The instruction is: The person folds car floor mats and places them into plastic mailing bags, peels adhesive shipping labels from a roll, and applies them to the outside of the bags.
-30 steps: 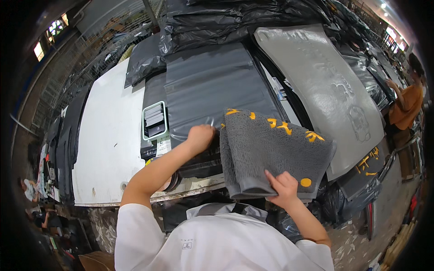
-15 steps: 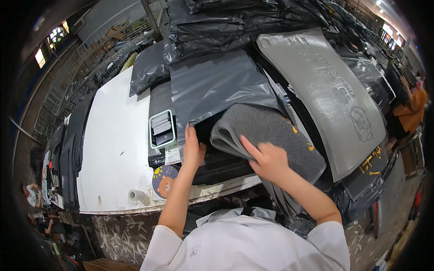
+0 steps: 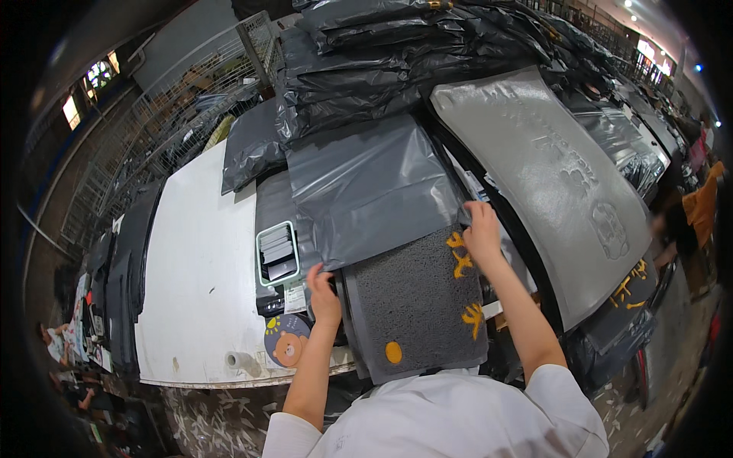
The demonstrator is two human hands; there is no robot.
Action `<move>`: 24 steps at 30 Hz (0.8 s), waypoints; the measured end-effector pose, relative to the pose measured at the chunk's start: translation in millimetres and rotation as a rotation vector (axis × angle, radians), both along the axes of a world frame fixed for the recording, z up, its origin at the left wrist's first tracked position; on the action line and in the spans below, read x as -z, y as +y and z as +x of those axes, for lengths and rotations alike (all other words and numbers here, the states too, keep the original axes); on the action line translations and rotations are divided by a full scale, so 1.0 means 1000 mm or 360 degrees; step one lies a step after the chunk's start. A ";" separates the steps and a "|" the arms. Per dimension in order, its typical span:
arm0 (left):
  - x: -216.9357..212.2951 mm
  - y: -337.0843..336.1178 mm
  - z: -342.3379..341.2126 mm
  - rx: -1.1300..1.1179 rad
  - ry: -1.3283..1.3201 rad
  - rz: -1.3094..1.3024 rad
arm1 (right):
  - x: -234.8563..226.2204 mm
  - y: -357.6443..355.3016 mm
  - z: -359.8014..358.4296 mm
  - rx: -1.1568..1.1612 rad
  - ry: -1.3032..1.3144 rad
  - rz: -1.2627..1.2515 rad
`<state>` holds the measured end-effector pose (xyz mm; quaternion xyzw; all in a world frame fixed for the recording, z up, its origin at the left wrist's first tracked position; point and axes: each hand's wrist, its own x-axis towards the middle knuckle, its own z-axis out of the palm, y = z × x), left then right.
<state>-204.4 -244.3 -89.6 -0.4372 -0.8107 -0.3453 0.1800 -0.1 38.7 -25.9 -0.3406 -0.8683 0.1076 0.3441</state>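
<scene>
The person's left hand (image 3: pixel 326 304) is reaching in at the lower centre of the frame, its fingertips meeting the lower left corner of a dark grey, glossy plastic bag (image 3: pixel 374 191); whether they are pinching it, one cannot tell. The right hand (image 3: pixel 482 237), right of centre, is grasping the bag's lower right corner between thumb and fingers.

A dark grey, rough-piled rectangular mat with yellow markings (image 3: pixel 412 305) is lying at the lower centre, between the two forearms, its far end passing beneath the bag's near edge and its near end reaching the white shirt (image 3: pixel 458 416).

Left of the bag, a small pale-green-rimmed plastic container (image 3: pixel 281 282) is holding flat pieces, and a round grey piece with a brown bear's face (image 3: pixel 289 347) is lying near the left forearm. A white tabletop (image 3: pixel 198 267) is filling the left of the frame. A glossy light grey embossed sheet (image 3: pixel 550 168) is sloping across the upper right, and piled black plastic packages (image 3: pixel 397 69) are standing at the top.
</scene>
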 end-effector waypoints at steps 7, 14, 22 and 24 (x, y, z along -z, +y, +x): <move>-0.007 0.015 0.019 -0.0455 -0.1079 0.0307 | 0.041 0.049 -0.009 -0.0263 -0.0146 -0.0099; -0.020 -0.117 0.114 0.0213 -0.0744 -0.0209 | 0.059 -0.081 0.164 -0.0348 0.0054 -0.0446; -0.218 -0.049 -0.060 0.0472 -0.0996 0.0197 | -0.109 0.031 0.033 -0.0942 0.0985 -0.0491; -0.315 -0.053 -0.086 0.1081 -0.1102 0.0869 | -0.226 0.032 0.023 -0.1266 0.1616 -0.1797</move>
